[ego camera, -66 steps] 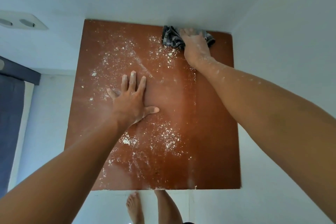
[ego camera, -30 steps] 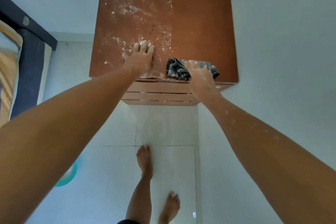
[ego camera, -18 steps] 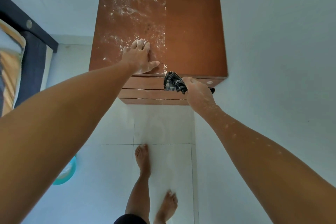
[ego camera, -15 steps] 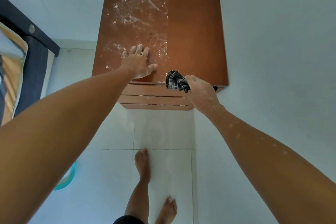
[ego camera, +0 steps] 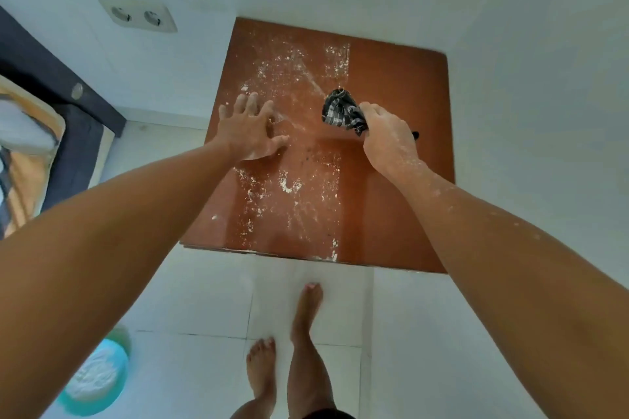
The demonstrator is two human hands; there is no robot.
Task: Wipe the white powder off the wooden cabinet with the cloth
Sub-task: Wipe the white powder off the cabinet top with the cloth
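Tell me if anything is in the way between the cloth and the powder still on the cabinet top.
Only the left hand, resting on the powder on the cabinet. The right hand holds the cloth at the powder's right edge.

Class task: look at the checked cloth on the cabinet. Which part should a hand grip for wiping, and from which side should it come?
Probably the bunched near end, from above on the cabinet's wiped right side. The right hand already grips the cloth there, leaving its loose crumpled end toward the white powder. The left hand rests spread on the top.
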